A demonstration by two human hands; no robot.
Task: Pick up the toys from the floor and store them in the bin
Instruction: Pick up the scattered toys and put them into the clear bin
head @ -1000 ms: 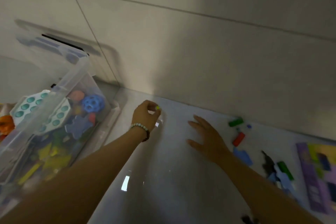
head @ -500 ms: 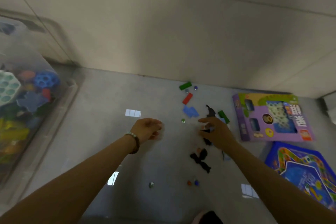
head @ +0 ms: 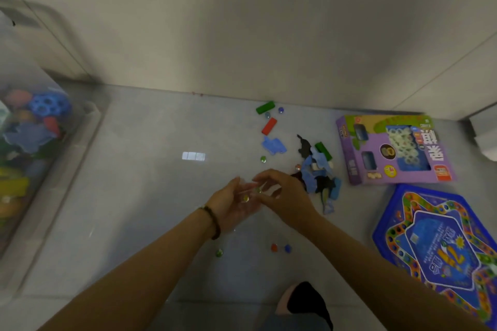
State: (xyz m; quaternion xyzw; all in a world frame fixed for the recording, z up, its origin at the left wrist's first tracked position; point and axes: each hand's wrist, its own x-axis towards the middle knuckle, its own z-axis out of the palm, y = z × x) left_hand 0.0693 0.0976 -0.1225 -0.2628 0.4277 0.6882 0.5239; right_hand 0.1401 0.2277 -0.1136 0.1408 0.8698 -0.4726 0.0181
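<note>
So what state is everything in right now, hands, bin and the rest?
Left hand: palm up, cupping a yellow marble.
Right hand: fingers curled over that palm; grip blurred.
Bin: part full of toys.
Purple box: flat on the floor.
Red block: loose on the floor.

Storage bin [head: 75,166] at far left, blocks [head: 269,126] near the wall, game box [head: 390,150] to their right, game board [head: 435,244] before it, left hand [head: 234,204] and right hand [head: 287,196] perhaps touching before the blocks.
</note>
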